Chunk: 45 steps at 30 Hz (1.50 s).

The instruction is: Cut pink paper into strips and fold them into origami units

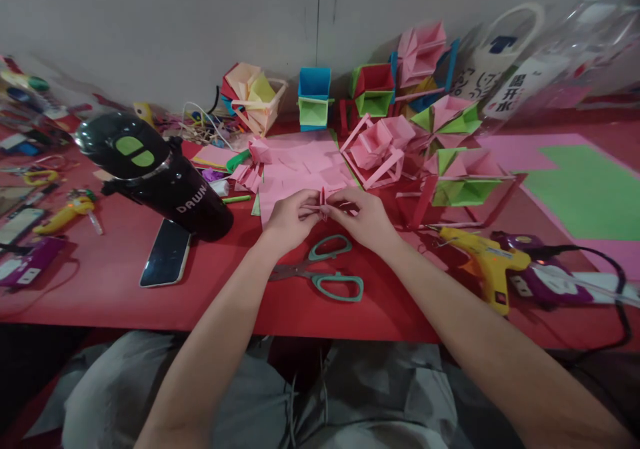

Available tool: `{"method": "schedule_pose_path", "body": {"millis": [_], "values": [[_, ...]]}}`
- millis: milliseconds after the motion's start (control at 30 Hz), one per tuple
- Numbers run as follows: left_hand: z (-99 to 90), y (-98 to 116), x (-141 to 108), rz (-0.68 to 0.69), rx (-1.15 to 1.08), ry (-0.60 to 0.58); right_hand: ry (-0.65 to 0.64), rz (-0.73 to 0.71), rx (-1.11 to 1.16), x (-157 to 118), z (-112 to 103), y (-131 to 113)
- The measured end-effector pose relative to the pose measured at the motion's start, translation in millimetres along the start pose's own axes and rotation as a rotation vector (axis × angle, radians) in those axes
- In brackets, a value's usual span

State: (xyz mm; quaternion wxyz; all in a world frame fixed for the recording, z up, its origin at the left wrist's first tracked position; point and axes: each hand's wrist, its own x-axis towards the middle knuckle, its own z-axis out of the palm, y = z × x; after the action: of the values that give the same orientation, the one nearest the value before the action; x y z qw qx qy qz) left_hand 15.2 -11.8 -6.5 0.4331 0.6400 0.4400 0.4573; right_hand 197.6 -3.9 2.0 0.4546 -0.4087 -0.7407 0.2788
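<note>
Both hands meet over the red table point(220, 309). My left hand point(294, 217) pinches one side of a small folded pink paper piece point(323, 208); my right hand point(364, 216) pinches its other side. A red edge stands up between the fingertips. Beneath and beyond the hands lie pink paper sheets point(295, 169). Scissors with teal handles point(337, 286) rest on the table just below the hands, their blades pointing left under the left forearm. The folds of the small piece are partly hidden by the fingers.
A black bottle point(165, 176) and a phone point(166, 252) are at the left. Folded paper lanterns point(375, 144) stand along the back. A yellow glue gun point(487, 259) with a black cable is at the right, near large pink and green sheets point(590, 189).
</note>
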Motion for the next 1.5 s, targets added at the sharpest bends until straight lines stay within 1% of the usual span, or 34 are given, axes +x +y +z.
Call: {"method": "schedule_pose_path", "body": {"millis": [100,200,233,333,400,533,633,767,833,967,1100,1233,1367,1500], "values": [[1.3,5,-1,0.014,0.101,0.066,-0.012,-0.025,-0.055,0,-1,-5],[4.3,14,-5,-0.005,0.320,0.143,0.009,-0.001,-0.088,-1,0,-11],[5.7,18,-6,-0.012,0.415,0.148,0.019,0.010,-0.105,-1,0,-12],[10.2,30,-10,-0.018,0.707,0.128,0.050,0.006,-0.188,-2,1,-17],[13.3,37,-11,-0.044,0.859,0.109,0.061,-0.006,-0.241,-3,1,-18],[17.9,43,-12,-0.142,1.020,0.072,0.039,-0.009,-0.291,-2,1,-19],[19.3,43,-11,-0.165,1.048,0.056,0.030,-0.002,-0.327,-3,1,-19],[19.6,39,-12,-0.115,1.068,0.061,0.045,0.021,-0.349,-3,1,-19],[20.0,38,-13,-0.096,1.079,0.065,0.029,0.046,-0.335,-3,0,-19],[22.5,36,-15,-0.080,1.083,0.082,0.007,0.084,-0.305,-2,-1,-16],[24.5,40,-16,-0.083,1.090,0.094,-0.011,0.136,-0.340,-1,-2,-12],[19.5,42,-15,-0.090,1.078,0.108,0.003,0.164,-0.360,-1,-4,-13],[11.5,38,-13,-0.097,0.993,0.124,0.006,0.150,-0.314,-1,-4,-17],[9.1,33,-11,-0.121,0.944,0.110,0.004,0.122,-0.293,-1,-3,-19]]}}
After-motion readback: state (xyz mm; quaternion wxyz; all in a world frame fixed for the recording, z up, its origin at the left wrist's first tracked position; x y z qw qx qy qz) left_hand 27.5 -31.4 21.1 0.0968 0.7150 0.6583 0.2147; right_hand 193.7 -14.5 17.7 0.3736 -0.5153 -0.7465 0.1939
